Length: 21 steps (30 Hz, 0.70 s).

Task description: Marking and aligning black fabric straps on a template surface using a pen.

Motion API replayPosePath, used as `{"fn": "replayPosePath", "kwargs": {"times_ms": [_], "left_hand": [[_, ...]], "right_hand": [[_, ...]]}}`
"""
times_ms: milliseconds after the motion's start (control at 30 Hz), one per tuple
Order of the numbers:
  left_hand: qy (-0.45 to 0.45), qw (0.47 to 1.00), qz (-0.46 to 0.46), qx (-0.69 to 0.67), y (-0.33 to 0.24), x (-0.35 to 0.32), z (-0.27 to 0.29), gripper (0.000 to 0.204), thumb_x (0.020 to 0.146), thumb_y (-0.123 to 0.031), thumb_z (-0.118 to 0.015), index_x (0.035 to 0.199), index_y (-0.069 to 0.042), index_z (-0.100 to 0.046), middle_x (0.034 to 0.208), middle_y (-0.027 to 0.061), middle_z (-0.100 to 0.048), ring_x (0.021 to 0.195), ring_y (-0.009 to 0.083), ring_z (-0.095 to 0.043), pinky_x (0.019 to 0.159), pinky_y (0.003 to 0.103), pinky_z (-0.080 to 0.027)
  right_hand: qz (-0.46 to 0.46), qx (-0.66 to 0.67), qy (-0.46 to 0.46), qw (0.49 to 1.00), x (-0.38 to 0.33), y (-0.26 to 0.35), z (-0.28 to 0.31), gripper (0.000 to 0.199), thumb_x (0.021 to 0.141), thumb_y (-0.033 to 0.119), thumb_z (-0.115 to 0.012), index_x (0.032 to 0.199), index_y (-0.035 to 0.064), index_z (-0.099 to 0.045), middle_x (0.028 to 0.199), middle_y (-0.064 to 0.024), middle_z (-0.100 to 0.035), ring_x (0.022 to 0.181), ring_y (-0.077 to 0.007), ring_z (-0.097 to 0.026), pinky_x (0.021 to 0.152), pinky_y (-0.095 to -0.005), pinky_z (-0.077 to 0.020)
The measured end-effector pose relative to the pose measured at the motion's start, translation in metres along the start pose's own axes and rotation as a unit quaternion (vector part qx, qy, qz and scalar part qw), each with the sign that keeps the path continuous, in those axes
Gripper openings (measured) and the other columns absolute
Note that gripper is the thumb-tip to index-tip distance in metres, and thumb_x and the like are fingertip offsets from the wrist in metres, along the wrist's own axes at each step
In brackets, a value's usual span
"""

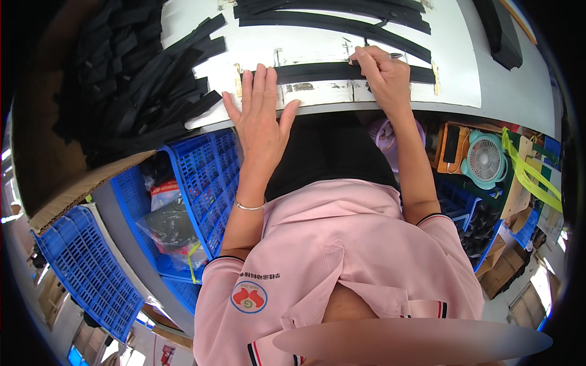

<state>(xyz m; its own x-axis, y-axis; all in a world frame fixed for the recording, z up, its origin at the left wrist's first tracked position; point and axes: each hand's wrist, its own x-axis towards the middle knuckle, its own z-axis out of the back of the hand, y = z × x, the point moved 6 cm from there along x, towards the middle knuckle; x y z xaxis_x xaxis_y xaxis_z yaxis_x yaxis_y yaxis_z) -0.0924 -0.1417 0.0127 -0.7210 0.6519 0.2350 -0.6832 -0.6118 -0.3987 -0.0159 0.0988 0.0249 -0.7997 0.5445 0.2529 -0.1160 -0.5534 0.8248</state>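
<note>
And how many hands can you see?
2: the left hand, at the left of the nearest black strip, and the right hand, toward its right end. No others show.

Head cam (L of a side-by-side pair, wide fisheye) looks steeply down at close range, w/ pic. L = wearer's L & straight edges bowed toward the dark rim. The worktop [519, 88] spans the top of the FOV, w/ L hand [262, 119] & R hand [386, 76] upper ctr.; the pink shirt [366, 244] fills ctr. to bottom, approx. nearest the lens.
</note>
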Motion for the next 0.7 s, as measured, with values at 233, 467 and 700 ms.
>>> {"fn": "replayPosePath", "kwargs": {"times_ms": [233,467,700], "left_hand": [[-0.040,0.993,-0.046,-0.097,-0.040,0.012,-0.004,0.068,0.096,-0.030,-0.073,0.156,-0.009,-0.048,0.162,0.0155,-0.044,0.154,0.0350,-0.034,0.125,0.059,-0.013],[-0.066,0.983,-0.086,-0.146,-0.073,0.031,-0.024,0.037,0.091,-0.018,-0.076,0.126,-0.006,-0.072,0.135,0.0109,-0.066,0.127,0.0296,-0.056,0.113,0.050,-0.036],[-0.081,0.983,-0.089,-0.136,-0.075,0.031,-0.026,0.033,0.090,-0.017,-0.076,0.121,-0.006,-0.074,0.132,0.0091,-0.068,0.125,0.0288,-0.058,0.112,0.050,-0.037]], "right_hand": [[0.066,-0.027,-0.035,0.997,0.002,0.005,-0.001,0.023,0.098,0.022,-0.070,0.088,0.0038,-0.078,0.062,-0.0037,-0.068,0.049,-0.0133,-0.059,0.050,-0.0267,-0.0450],[0.064,-0.044,-0.033,0.996,0.000,0.002,-0.004,0.023,0.098,0.023,-0.070,0.089,0.0029,-0.077,0.064,-0.0040,-0.069,0.052,-0.0138,-0.062,0.051,-0.0268,-0.0465],[0.040,0.043,-0.008,0.998,-0.003,0.007,0.005,0.023,0.097,0.019,-0.070,0.086,0.0011,-0.078,0.069,-0.0036,-0.073,0.054,-0.0122,-0.063,0.052,-0.0261,-0.0472]]}}
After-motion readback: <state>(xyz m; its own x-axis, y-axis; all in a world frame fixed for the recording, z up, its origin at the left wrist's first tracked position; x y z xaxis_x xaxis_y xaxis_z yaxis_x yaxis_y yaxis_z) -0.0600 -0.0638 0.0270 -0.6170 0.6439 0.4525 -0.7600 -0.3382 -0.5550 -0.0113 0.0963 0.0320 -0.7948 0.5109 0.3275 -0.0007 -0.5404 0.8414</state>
